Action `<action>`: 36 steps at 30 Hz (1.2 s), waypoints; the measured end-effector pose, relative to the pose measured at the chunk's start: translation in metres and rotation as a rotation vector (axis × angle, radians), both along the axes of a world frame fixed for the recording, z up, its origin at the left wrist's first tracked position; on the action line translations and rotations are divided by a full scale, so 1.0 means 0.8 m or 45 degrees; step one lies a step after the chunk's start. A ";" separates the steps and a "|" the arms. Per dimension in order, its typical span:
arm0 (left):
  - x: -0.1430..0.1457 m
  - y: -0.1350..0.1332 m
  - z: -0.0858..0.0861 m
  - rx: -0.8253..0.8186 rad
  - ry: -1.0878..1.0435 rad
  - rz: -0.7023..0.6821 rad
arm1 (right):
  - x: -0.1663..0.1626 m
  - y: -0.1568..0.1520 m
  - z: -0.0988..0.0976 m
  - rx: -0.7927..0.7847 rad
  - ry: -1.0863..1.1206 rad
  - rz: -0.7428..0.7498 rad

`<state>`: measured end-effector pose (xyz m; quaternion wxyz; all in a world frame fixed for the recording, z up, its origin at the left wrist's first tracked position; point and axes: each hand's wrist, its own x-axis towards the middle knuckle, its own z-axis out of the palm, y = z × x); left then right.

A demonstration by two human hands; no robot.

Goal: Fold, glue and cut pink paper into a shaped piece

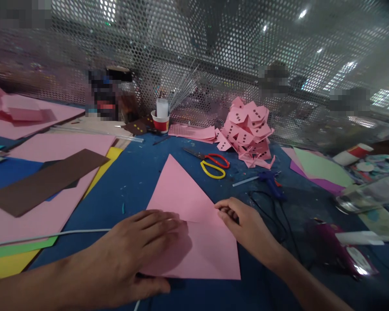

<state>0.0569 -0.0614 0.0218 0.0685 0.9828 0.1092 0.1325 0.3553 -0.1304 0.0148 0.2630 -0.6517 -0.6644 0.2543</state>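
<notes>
Perforated metal mesh backs a blue tabletop (pixel 139 172) strewn with craft paper. Largest among it are the pink sheets at the left, one carrying a brown paper strip (pixel 45 181), and a heap of pink cut-outs (pixel 249 129) punched with small holes near the mesh.

At the front lies the pink paper sheet (pixel 194 233), folded so that a triangular flap points away from the person. The left hand (pixel 132 255) lies flat on its near left part, fingers together and spread out along the fold. The right hand (pixel 246 224) rests at the fold's right end, fingers curled on the edge; whether they pinch it or only press is hard to tell.

This looks like the creasing step: next the fold wants running down firmly while the flat hand keeps the sheet from slipping.

Behind lie red-and-yellow scissors (pixel 212 164), with a blue glue gun (pixel 270 181) to their right.
</notes>
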 end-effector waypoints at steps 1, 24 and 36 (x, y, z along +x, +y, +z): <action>0.001 0.000 0.001 -0.007 0.001 0.000 | 0.000 0.000 0.000 0.007 -0.024 0.009; 0.002 0.003 -0.018 0.073 -0.299 0.053 | 0.002 -0.008 0.022 0.104 -0.033 0.269; -0.009 0.015 -0.016 -0.266 -0.248 0.167 | 0.014 -0.022 0.038 -0.056 -0.096 0.442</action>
